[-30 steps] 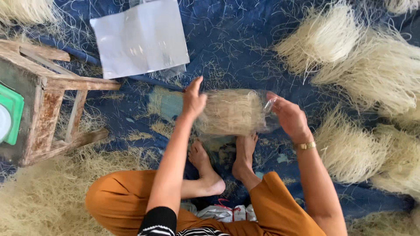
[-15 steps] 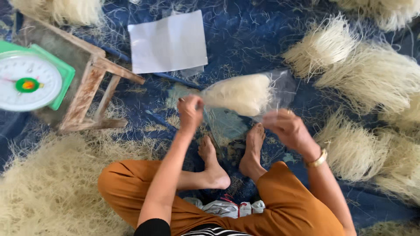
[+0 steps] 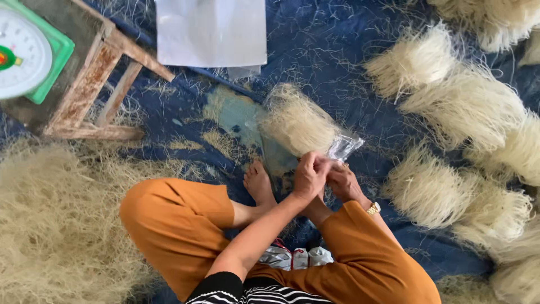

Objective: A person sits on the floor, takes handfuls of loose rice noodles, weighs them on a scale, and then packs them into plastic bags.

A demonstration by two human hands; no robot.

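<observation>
- Blue cloth [image 3: 349, 50] covers the floor, and thin pale strands lie loose all over it.
- Next biggest is a huge heap of dry noodles [image 3: 50, 225] on the left, spread out flat and messy.
- Many noodle bundles [image 3: 467, 112] lie in rows on the right side, near each other.
- Someone sits on the cloth in orange trousers [image 3: 180, 225], with one bare foot [image 3: 259, 183] out in front.
- One wooden stool [image 3: 95, 84] stands at the top left, and a white scale with a green edge [image 3: 22, 53] sits on it.
- Some white sheets [image 3: 211, 31] lie flat at the top, well apart from the hands.
- One clear bag full of noodles [image 3: 298, 121] lies on the cloth just in front of the foot. Its open end points to the hands.
- Both hands meet at that end of the bag. The left hand [image 3: 310, 174] is closed and pinches the plastic.
- Right beside it, the right hand [image 3: 344, 183] is curled on the same plastic end, touching the left hand.
- One gold watch [image 3: 373, 209] is on the right wrist.
- Smallest of all, some little silver packets [image 3: 295, 257] lie between the legs.
</observation>
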